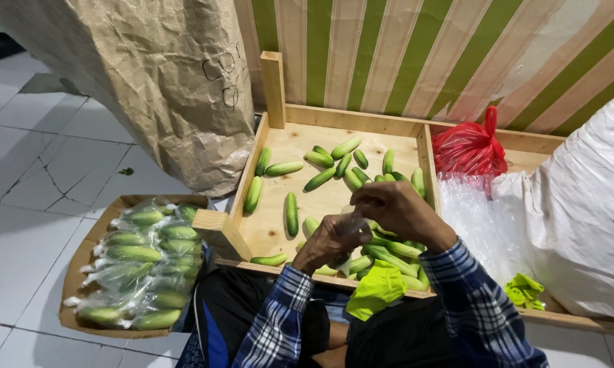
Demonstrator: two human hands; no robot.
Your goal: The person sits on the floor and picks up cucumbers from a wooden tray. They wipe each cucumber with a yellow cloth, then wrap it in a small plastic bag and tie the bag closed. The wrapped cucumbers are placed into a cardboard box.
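Over the near edge of the wooden tray (274,88), we are bringing both hands together: our left hand (329,242) is curling its fingers closed around a thin clear plastic bag (353,221), and our right hand (397,210) is arching over it, fingertips pinching the bag's top. Whether a cucumber is already sitting inside the film we cannot tell, since our knuckles are covering it. Just below and around the hands, loose cucumbers (320,167) are lying scattered across the tray floor and piling against its near rail. A yellow-green cloth (376,289) is draping over that rail beside our right sleeve. To the left, a cardboard box (75,272) is holding bagged cucumbers (140,262) in a stack. Further out, a red plastic bag (469,146) is resting in the neighbouring compartment, with a crumpled brown paper sack (157,75) and a white sack (579,204) flanking the tray. We judge the film to be the weak point: pinching it too hard or pulling unevenly could tear it, and a loose grip could be letting it slip into the pile.
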